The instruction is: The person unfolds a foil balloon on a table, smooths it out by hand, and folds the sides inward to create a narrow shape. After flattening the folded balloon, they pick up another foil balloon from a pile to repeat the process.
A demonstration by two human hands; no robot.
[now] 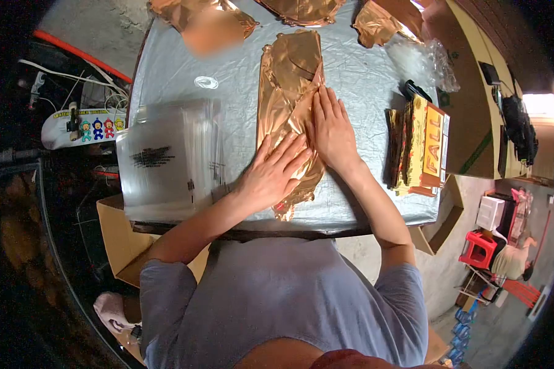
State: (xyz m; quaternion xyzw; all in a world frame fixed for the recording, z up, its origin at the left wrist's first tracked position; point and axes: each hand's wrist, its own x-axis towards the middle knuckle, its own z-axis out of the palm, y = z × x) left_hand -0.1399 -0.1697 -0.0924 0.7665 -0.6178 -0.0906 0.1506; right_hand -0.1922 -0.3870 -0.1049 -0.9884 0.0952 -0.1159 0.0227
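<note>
A flat, folded copper-coloured foil balloon (289, 61) lies lengthwise on the table in front of me, its surface creased. My left hand (271, 175) rests on its lower part, fingers spread and pointing up to the right. Along the right edge of the foil lies my right hand (335, 132), palm down with fingers stretched out. Both hands press on the foil rather than grip it. What lies under the palms is hidden.
Clear plastic bags (166, 157) are stacked at the left. Printed "FALL" cards (428, 147) stand at the right, near crumpled clear plastic (421, 61). More copper foil pieces (301, 9) lie along the far edge. A cardboard box (120, 237) sits below the table's left corner.
</note>
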